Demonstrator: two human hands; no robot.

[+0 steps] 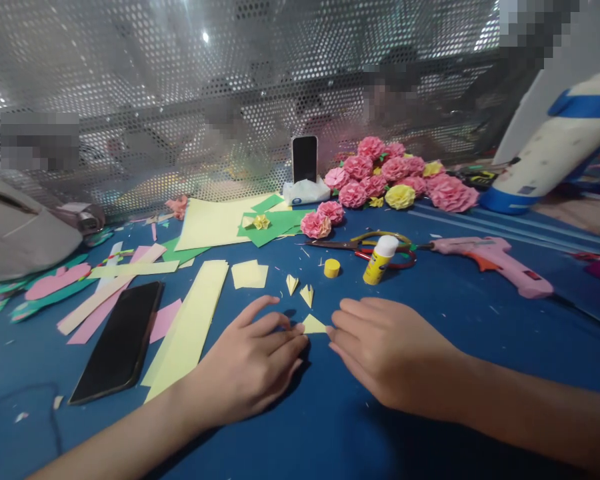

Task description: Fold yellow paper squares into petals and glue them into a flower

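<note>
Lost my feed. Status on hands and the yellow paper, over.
Left hand, right hand flat on table, fingertips pressing the yellow paper piece between them. Two folded yellow bits just beyond, apart.

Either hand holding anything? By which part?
No grip: left hand and right hand press a yellow paper flat on the table, at its left and right corners.
</note>
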